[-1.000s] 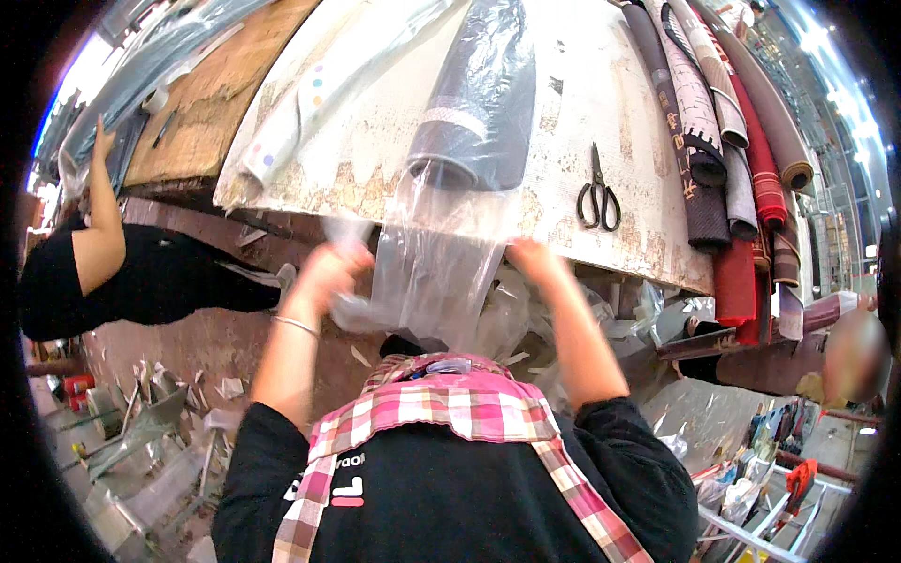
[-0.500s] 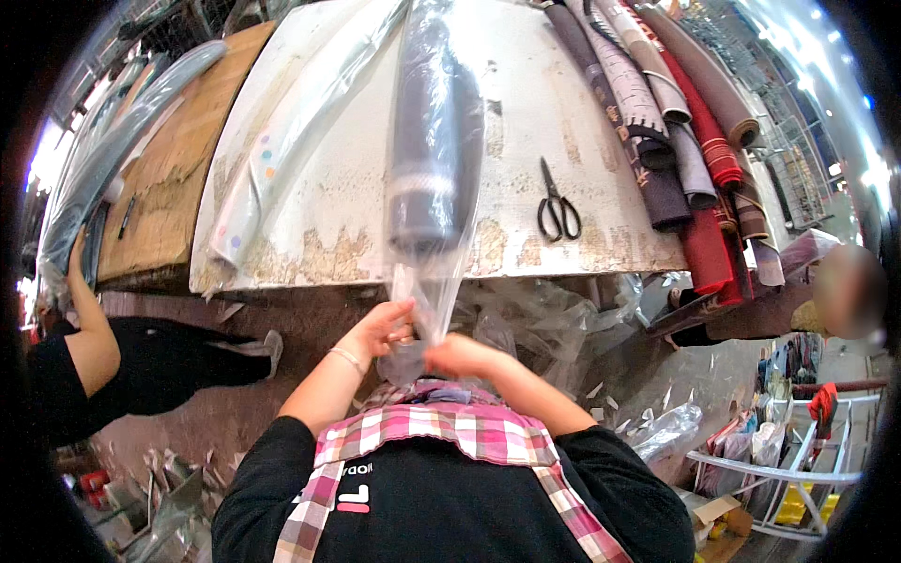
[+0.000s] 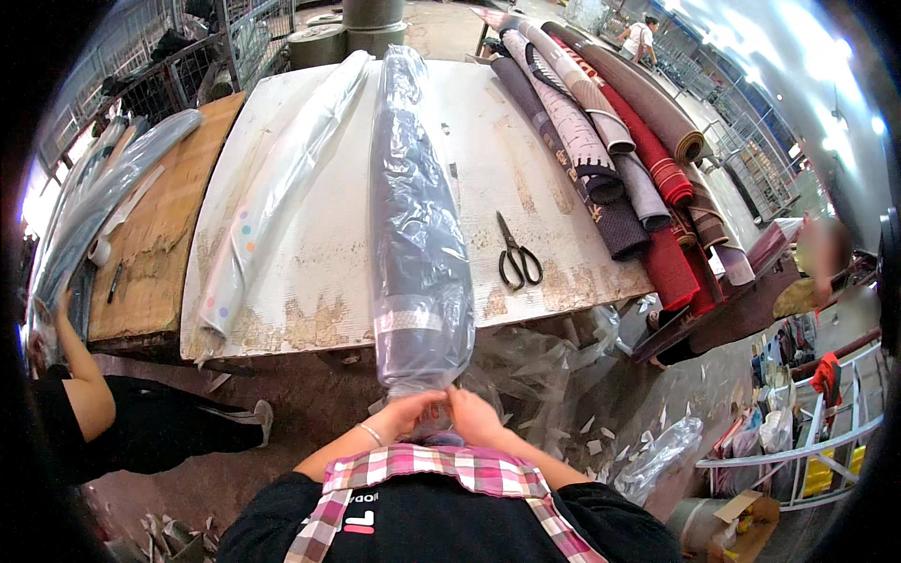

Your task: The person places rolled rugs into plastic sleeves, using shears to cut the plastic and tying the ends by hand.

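Note:
A dark rolled rug [image 3: 418, 216] in a clear plastic sleeve lies lengthwise down the middle of a worn white table [image 3: 338, 291]. Its near end sticks out past the table's front edge, toward my body. My left hand [image 3: 416, 413] and my right hand [image 3: 474, 416] are close together at that end, both closed on the gathered plastic sleeve [image 3: 420, 385]. Fingertips are partly hidden by the bunched film. Black scissors [image 3: 516, 258] lie on the table to the right of the rug. To the left rests a pale roll [image 3: 272, 202] wrapped in clear plastic with coloured dots.
Several rolled rugs [image 3: 624, 159] lie along the table's right side, some overhanging. A brown board [image 3: 141, 253] carries plastic-wrapped rolls at left, where a co-worker's arm [image 3: 80, 347] reaches. Loose plastic film [image 3: 662, 460] litters the floor at right, near a white metal rack [image 3: 798, 460].
The wrapped rug has slid toward me, its near end now beyond the table edge. My hands have come closer together on the sleeve's end. The view has shifted, showing more of the far room.

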Demonstrator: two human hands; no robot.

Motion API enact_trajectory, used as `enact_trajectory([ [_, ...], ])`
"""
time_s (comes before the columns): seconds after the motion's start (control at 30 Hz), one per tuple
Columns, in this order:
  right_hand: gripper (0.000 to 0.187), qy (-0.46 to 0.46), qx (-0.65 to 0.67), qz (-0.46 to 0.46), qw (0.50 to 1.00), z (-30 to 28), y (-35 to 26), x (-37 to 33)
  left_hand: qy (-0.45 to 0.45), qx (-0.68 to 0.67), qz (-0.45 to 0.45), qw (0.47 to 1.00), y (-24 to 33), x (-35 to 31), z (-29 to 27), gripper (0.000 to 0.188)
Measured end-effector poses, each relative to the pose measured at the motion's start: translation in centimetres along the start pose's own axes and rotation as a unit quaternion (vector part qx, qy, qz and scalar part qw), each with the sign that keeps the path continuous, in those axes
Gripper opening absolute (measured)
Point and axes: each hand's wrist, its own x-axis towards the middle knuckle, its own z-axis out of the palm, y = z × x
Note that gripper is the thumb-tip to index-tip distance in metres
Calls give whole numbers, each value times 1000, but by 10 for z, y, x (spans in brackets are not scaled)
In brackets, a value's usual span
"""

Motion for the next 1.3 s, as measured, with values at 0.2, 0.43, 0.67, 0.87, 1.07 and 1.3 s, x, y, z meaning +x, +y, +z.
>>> enact_trajectory([
  [0.2,38,-75,477,145,863,13,0,3,-5,-312,-50,949,0,-22,-13,8],
  [0.43,21,-223,666,178,689,40,-16,25,-38,-267,-20,963,29,-109,-3,18],
  [0.67,23,-178,406,117,889,47,-20,21,53,-262,61,962,-13,-97,-3,16],
  [0.87,25,-97,132,-70,984,17,-29,19,402,418,335,743,-28,-62,-6,18],
  [1.07,25,-71,243,-13,967,15,-31,11,372,477,339,721,-36,-54,-16,17],
  [1.3,26,-280,433,130,847,52,9,18,251,9,180,951,-27,-34,-17,18],
])
